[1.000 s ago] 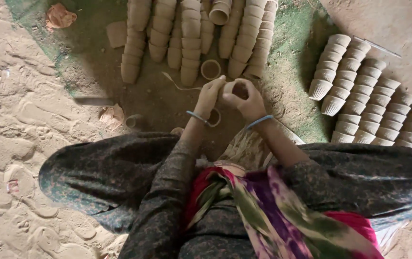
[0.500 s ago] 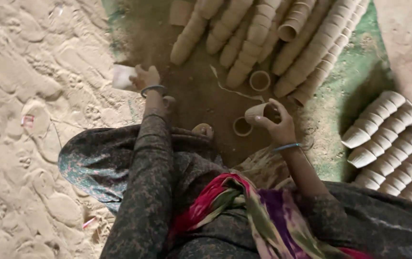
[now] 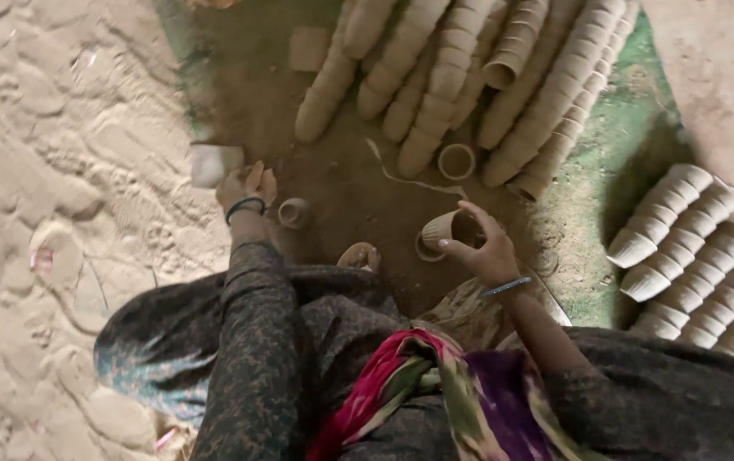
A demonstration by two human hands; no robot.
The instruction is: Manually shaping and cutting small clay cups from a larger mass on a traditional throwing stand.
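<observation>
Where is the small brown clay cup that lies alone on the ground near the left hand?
In the head view, the small brown clay cup lies on dark soil just right of the left hand, above a sandal.

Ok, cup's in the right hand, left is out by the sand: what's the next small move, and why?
Probably bring the left hand back to the clay cup. The right hand holds it tilted on its side, mouth open, while the left rests apart on the ground between a pale block and a small cup, holding nothing visible.
</observation>
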